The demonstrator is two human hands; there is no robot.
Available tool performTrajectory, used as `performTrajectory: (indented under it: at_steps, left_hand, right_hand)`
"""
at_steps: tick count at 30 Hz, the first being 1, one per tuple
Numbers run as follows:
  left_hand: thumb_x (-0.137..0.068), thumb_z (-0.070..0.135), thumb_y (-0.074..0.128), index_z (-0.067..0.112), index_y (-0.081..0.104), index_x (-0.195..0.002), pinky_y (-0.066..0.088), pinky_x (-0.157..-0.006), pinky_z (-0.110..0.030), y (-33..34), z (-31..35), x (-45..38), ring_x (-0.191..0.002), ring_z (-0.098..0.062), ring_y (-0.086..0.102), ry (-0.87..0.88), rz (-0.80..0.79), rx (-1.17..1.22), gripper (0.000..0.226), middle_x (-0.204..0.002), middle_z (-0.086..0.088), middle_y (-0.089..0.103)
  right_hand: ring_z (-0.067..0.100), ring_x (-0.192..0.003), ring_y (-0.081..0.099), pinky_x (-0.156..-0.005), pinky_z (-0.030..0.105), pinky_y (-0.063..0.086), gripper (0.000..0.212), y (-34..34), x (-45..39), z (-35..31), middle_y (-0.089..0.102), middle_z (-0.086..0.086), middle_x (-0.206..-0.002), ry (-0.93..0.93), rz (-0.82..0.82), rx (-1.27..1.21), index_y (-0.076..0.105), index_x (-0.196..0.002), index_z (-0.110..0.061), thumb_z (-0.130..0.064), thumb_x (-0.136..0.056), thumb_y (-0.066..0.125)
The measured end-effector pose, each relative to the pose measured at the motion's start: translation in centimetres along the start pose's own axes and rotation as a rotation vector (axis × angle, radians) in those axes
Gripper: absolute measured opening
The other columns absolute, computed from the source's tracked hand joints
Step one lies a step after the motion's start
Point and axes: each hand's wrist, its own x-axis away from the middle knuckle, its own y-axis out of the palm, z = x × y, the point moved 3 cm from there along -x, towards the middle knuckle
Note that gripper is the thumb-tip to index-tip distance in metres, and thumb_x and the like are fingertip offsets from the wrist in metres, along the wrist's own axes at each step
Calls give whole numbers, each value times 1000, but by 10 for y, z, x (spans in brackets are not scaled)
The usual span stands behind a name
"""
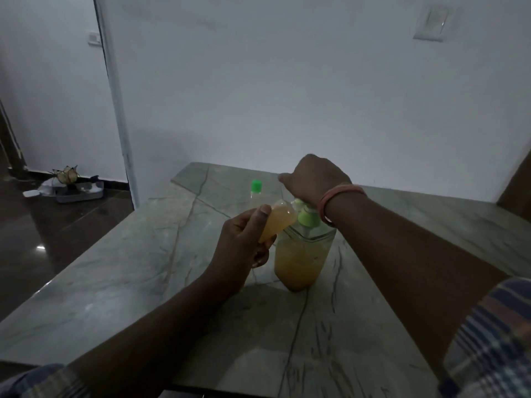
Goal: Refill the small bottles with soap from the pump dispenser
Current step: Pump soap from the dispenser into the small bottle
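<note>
We tilted the small bottle point(277, 222), gripped in our left hand point(244, 248), so its mouth met the nozzle. Our right hand point(313, 176) pressed the pump dispenser point(301, 254) head; its fingers were hidden. The capped bottle point(255, 191) waited at 11 o'clock.

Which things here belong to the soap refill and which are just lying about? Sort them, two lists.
Job:
- pump dispenser, right hand pressing its pump
- small bottle, tilted at the spout, held by left hand
- green-capped bottle, standing behind on the table

Lying about:
- tray of odds and ends on the floor
- wall switch
</note>
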Motion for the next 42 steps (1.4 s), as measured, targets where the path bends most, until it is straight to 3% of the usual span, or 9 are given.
performTrajectory:
  at_steps: [8,15,24,30,38,42]
  left_hand:
    - [-92,48,52,13,66,-96,34,-44,-23,0,2,1,-45,-12,41,10,-30,46,38,-71,-18,54]
    - [-84,54,53,10,65,-96,33,-44,-23,1,4,3,-44,-12,41,4,-36,60,47,-70,-17,54]
    - [-84,54,53,10,65,-92,34,-42,-23,1,4,3,-42,-12,40,14,-31,46,46,-68,-15,54]
    - [-100,40,47,11,65,-97,35,-43,-22,2,1,-1,-43,-12,42,-7,1,18,35,-69,-17,54]
    - [-87,52,52,12,65,-93,34,-44,-23,2,6,3,-43,-13,41,1,-6,34,43,-62,-10,53]
    - [-95,44,50,12,65,-96,35,-43,-23,1,4,1,-43,-10,42,6,8,15,35,-61,-6,54]
  right_hand:
    - [21,-64,58,-53,26,36,28,-1,1,0,62,3,-69,14,2,-56,57,-66,-16,-37,-83,56]
    - [20,-66,59,-56,26,39,24,-3,-1,-10,60,1,-72,-11,-37,75,57,-70,-18,-38,-83,58]
    - [18,-62,55,-54,26,37,28,-2,4,-2,59,1,-69,21,-24,-11,56,-67,-17,-39,-84,59]
    - [18,-61,55,-52,25,36,29,-7,0,-5,59,1,-67,-15,14,9,55,-66,-17,-39,-84,59]
    - [18,-63,55,-54,26,37,28,-8,0,-11,59,1,-71,-39,-16,95,55,-68,-19,-41,-85,58]
    - [19,-61,55,-53,26,36,36,-6,3,-6,58,0,-66,-36,21,23,54,-65,-17,-45,-88,56]
